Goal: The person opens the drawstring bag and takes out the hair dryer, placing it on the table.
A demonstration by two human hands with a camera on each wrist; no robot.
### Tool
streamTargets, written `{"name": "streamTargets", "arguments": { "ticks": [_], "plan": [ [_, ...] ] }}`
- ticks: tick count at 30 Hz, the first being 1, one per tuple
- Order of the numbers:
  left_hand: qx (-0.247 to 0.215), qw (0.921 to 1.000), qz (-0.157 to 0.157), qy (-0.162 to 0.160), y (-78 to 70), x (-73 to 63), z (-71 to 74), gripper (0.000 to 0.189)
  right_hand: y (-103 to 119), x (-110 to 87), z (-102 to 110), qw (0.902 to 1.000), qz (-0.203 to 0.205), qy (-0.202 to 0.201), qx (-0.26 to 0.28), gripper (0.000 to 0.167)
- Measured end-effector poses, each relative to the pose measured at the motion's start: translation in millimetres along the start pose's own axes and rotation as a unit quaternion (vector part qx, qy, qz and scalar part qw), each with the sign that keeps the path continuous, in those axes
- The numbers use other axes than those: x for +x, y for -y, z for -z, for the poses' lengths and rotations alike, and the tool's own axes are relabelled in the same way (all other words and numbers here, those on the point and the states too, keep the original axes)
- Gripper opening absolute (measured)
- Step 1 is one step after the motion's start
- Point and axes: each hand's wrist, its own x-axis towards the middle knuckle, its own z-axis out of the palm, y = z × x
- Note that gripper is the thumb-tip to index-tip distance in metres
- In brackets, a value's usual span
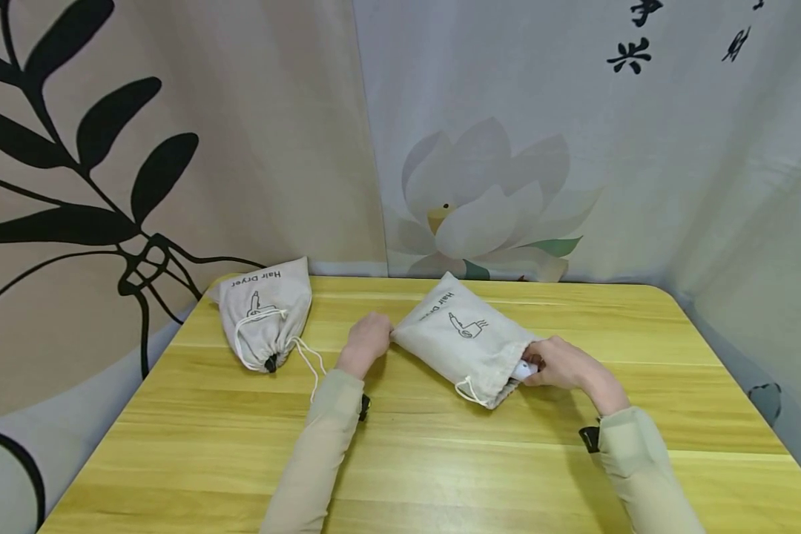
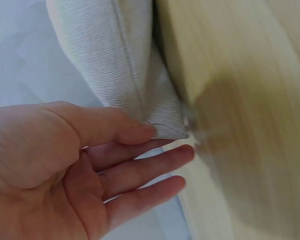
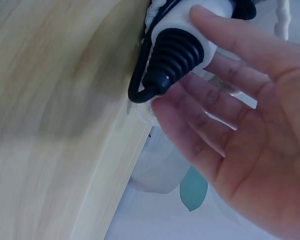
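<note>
A pale cloth drawstring bag (image 1: pixel 470 337) printed "Hair Dryer" lies aslant on the table, its mouth toward the right. My left hand (image 1: pixel 368 343) pinches its closed lower corner; in the left wrist view the thumb presses on the cloth (image 2: pixel 107 55) while the other fingers are loosely extended. At the bag's mouth my right hand (image 1: pixel 569 368) grips the white handle end of a hair dryer (image 1: pixel 523 369). The right wrist view shows the handle's black ribbed cord sleeve (image 3: pixel 176 56) and black cord between thumb and fingers. Most of the dryer is hidden inside the bag.
A second "Hair Dryer" drawstring bag (image 1: pixel 267 304) sits at the table's back left, a black tip (image 1: pixel 271 363) showing at its gathered mouth. Its white cord (image 1: pixel 307 356) trails onto the wooden table (image 1: pixel 440 475). Printed curtains (image 1: pixel 280 133) hang behind.
</note>
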Motion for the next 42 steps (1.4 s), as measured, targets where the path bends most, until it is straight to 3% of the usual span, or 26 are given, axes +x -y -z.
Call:
{"name": "streamTargets", "arguments": {
  "ticks": [5,10,15,20,23,27,42],
  "plan": [
    [-0.01,0.9995,0.008,0.03,-1.8,-6.2,7.2,0.024,0.1,-0.9,1.1,0.9999,-0.011,0.007,-0.008,0.029],
    [-0.018,0.9993,-0.02,0.024,-3.5,-6.9,11.1,0.017,3.8,1.3,-0.4,0.9996,-0.024,0.016,-0.004,0.024],
    [-0.075,0.9933,-0.089,0.004,-9.0,5.2,11.0,0.029,8.3,6.5,-5.8,0.9998,-0.016,-0.004,-0.007,0.033],
    [-0.135,0.9775,-0.154,0.051,-16.9,21.8,4.8,0.044,11.5,11.8,-11.8,0.9991,-0.007,-0.036,-0.022,0.043],
    [-0.145,0.9746,-0.144,0.092,-19.2,26.7,1.1,0.049,12.6,12.9,-12.6,0.9985,-0.013,-0.043,-0.03,0.04],
    [-0.154,0.9733,-0.116,0.125,-19.7,29.9,-3.9,0.051,13.5,13.0,-12.5,0.998,-0.01,-0.044,-0.044,0.037],
    [-0.183,0.9665,-0.062,0.169,-19.0,30.5,-15.1,0.052,9.5,10.6,-10.3,0.9961,-0.015,-0.045,-0.074,0.028]
  ]
}}
